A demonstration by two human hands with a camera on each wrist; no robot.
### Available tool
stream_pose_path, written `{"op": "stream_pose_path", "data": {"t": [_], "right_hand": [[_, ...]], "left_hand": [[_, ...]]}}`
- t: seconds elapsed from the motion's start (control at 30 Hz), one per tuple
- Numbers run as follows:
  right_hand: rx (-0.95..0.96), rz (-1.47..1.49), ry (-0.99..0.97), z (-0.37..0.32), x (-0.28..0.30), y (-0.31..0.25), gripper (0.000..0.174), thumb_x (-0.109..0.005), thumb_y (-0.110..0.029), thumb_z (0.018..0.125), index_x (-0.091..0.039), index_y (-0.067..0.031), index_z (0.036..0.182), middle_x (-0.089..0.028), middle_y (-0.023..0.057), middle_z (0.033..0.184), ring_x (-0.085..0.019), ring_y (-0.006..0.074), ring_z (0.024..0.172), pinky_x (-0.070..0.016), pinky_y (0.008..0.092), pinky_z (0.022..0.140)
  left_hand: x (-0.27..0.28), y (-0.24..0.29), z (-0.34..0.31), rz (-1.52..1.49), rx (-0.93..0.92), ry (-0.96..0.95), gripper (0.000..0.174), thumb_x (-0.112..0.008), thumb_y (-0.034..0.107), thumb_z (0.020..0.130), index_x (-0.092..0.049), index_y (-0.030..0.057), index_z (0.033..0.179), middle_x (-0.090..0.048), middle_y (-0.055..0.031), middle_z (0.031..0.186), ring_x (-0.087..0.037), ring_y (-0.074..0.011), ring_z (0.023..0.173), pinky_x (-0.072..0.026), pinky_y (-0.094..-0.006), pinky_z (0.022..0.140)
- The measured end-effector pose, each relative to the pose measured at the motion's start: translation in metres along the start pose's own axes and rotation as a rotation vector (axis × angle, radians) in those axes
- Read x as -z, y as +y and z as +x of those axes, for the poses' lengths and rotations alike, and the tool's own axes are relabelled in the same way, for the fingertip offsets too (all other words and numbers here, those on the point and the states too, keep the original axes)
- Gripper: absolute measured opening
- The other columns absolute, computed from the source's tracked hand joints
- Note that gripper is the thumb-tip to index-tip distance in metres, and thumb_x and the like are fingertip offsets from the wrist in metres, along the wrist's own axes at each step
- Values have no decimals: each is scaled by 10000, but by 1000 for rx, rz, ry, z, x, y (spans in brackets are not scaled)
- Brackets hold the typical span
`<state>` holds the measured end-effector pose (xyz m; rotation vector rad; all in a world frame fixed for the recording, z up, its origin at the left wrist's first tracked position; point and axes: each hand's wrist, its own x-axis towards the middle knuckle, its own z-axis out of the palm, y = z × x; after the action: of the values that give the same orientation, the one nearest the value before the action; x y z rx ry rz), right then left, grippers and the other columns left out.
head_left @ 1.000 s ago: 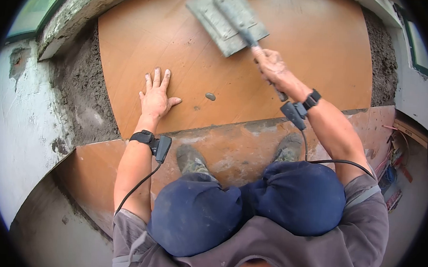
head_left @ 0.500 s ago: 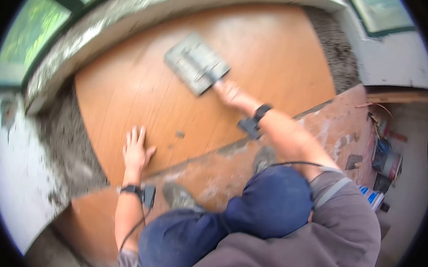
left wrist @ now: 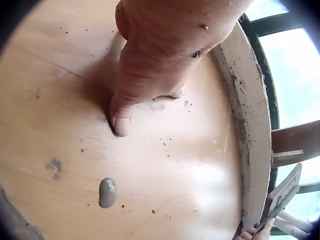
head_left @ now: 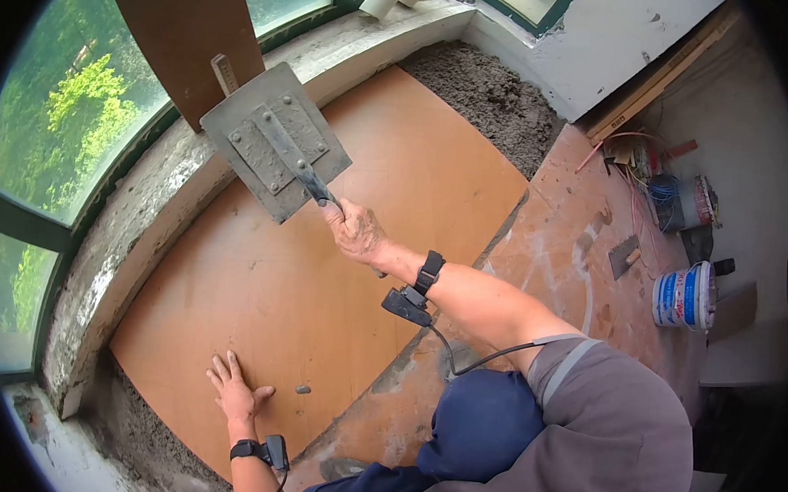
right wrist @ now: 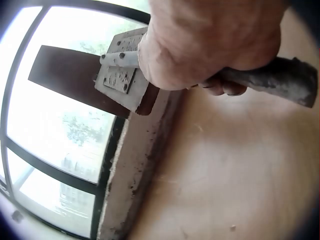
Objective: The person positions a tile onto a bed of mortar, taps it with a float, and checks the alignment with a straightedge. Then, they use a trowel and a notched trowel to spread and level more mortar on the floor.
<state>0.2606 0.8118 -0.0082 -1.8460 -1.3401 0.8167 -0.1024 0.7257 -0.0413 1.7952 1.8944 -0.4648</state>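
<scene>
My right hand (head_left: 359, 233) grips the long handle of a grey, cement-smeared tamping paddle (head_left: 271, 133). Its flat square head is raised, overlapping the window ledge in the head view, with a riveted plate facing up. In the right wrist view the handle end (right wrist: 295, 82) sticks out behind the curled fingers. My left hand (head_left: 237, 398) rests on a large orange-brown board (head_left: 320, 304), fingers spread. The left wrist view shows the thumb (left wrist: 121, 125) touching that surface. A small grey lump (left wrist: 107, 193) lies on the board close to this hand.
Rough grey mortar (head_left: 482, 95) borders the board's far end. A rough concrete ledge (head_left: 165, 189) runs under the windows, where a brown plank (head_left: 187, 30) leans. To the right are a trowel (head_left: 625, 256), a white-and-blue bucket (head_left: 684, 297) and tangled cords.
The head view has swung toward the right. My right hand has carried the paddle from over the board to the window ledge and raised it. The left hand stays spread on the board.
</scene>
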Motion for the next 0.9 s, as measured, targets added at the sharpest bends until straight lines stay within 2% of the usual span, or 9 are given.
{"op": "stream_pose_path", "data": {"t": [0.1, 0.17, 0.2, 0.33, 0.53, 0.6, 0.67, 0.73, 0.9], "right_hand": [[43, -1, 227, 17, -21, 68, 579, -413, -516, 955, -498, 14, 738, -527, 205, 604, -549, 304, 572, -439, 427, 554], [-509, -100, -259, 32, -10, 88, 600, -365, -469, 972, -509, 35, 680, -542, 212, 535, -577, 335, 511, -473, 415, 539], [-522, -98, -251, 40, -1, 90, 600, -365, -469, 972, -509, 35, 680, -542, 212, 535, -577, 335, 511, -473, 415, 539], [-434, 61, -297, 40, 41, 61, 561, -382, -449, 964, -544, 26, 712, -532, 170, 518, -576, 304, 480, -473, 401, 498], [-47, -131, 433, 45, 21, 148, 544, -369, -524, 957, -550, -23, 845, -576, 145, 634, -579, 266, 518, -460, 409, 513], [-555, -126, 26, 50, 28, 167, 605, -311, -492, 966, -602, 38, 933, -639, 288, 904, -617, 440, 896, -491, 462, 803], [-492, -134, -92, 45, 52, 134, 619, -309, -498, 964, -612, 37, 1031, -628, 300, 979, -611, 431, 960, -479, 443, 864], [-505, -48, -230, 37, 63, 118, 597, -328, -505, 967, -568, 41, 982, -641, 254, 883, -641, 386, 807, -504, 453, 711], [-220, -384, -13, 23, 71, 132, 448, -459, -409, 934, -607, 13, 903, -627, 267, 951, -602, 436, 890, -488, 464, 767]], "left_hand": [[-8, 3, 1, 2, 41, -36, 1149, -871, 209, 564, -194, 210, 1493, -64, -85, 1575, -89, -359, 1432, -296, -654, 1023], [-9, 0, 6, -1, 31, -26, 1169, -874, 194, 555, -182, 216, 1497, -52, -82, 1577, -76, -358, 1435, -293, -656, 1026], [-11, -1, 8, -15, 27, -11, 1171, -874, 193, 553, -181, 217, 1497, -51, -81, 1577, -76, -358, 1435, -294, -655, 1025], [-11, 1, 6, -1, 38, -20, 1170, -871, 177, 547, -188, 206, 1496, -63, -90, 1575, -82, -369, 1432, -296, -658, 1020], [-30, -17, 15, -36, -70, 62, 1179, -871, 159, 534, -189, 168, 1496, -87, -136, 1566, -100, -417, 1416, -315, -616, 1032], [-29, -15, 14, -13, -84, 61, 1182, -870, 157, 531, -187, 164, 1496, -89, -141, 1564, -102, -422, 1414, -317, -605, 1037], [-23, -15, 13, 13, -67, 57, 1186, -870, 155, 529, -184, 160, 1496, -91, -146, 1563, -104, -428, 1411, -320, -595, 1043], [-26, -11, 11, -40, -56, 53, 1188, -870, 155, 525, -184, 156, 1495, -94, -148, 1561, -105, -429, 1410, -304, -557, 1073], [-33, -22, 13, -59, -99, 71, 1196, -869, 151, 521, -177, 153, 1496, -98, -166, 1556, -110, -454, 1400, -268, -491, 1115]]}}
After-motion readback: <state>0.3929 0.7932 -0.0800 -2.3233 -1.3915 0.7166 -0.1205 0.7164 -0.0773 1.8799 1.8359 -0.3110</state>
